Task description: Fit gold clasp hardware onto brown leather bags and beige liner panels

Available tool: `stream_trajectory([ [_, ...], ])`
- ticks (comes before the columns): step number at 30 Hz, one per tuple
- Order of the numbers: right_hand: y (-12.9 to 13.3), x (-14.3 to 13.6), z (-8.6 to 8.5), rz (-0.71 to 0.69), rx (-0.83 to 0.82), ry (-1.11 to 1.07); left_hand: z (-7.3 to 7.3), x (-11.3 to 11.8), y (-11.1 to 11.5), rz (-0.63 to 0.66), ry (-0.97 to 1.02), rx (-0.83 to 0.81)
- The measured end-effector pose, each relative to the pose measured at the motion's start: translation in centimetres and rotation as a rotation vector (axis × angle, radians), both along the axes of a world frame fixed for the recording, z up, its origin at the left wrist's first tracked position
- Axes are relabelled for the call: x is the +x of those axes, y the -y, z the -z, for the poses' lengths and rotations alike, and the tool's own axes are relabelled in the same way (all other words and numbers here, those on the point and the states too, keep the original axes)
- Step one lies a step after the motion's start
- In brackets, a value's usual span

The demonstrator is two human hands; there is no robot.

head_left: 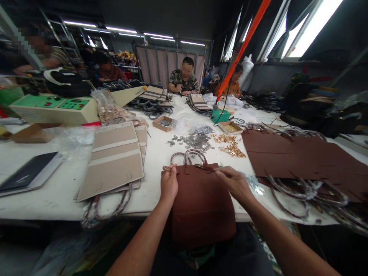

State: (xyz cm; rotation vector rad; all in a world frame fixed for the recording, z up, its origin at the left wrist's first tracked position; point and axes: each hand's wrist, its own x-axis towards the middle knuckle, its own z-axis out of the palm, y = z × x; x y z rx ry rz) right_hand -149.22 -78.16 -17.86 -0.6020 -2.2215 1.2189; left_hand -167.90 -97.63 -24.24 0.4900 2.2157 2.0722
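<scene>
A brown bag panel (201, 203) hangs over the table's front edge toward my lap, with two plastic-wrapped handles (195, 153) standing at its top. My left hand (169, 182) is closed at the panel's upper left corner, thumb on top. A small piece with a shiny gold-coloured end (166, 168) sticks out beside those fingers. My right hand (234, 184) pinches a slim dark strip (204, 167) with a shiny end, which lies across the panel's top edge and points left. Whether the strip is a tool or a strap, I cannot tell.
Beige panels (115, 161) are stacked at left, brown panels (301, 157) with wrapped handles at right. Ahead lie silver metal plates (198, 142), gold-coloured fittings (232, 147) and small cardboard boxes (163, 123). A person (184, 78) sits opposite; others work nearby.
</scene>
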Motion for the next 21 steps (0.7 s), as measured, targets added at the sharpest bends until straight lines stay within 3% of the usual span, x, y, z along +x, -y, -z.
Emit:
stream_trajectory([
  [5, 5.3, -5.1, 1.5, -0.183, -0.488, -0.018, -0.4, 0.1, 0.1, 0.014, 0.171, 0.118],
  [8, 6.4, -7.0, 2.8, -0.253, -0.605, -0.101, -0.6, 0.2, 0.2, 0.015, 0.264, 0.179],
  [10, 6.7, -7.5, 3.2, -0.255, -0.513, -0.097, -0.7, 0.5, 0.2, 0.019, 0.323, 0.219],
  [15, 6.9, -7.3, 3.2, -0.292, -0.08, -0.044, -1.1, 1.3, 0.3, 0.042, 0.432, 0.274],
  [21, 5.9, -5.8, 2.2, -0.278, 0.311, 0.021, -1.4, 1.5, 0.6, 0.016, 0.466, 0.281],
])
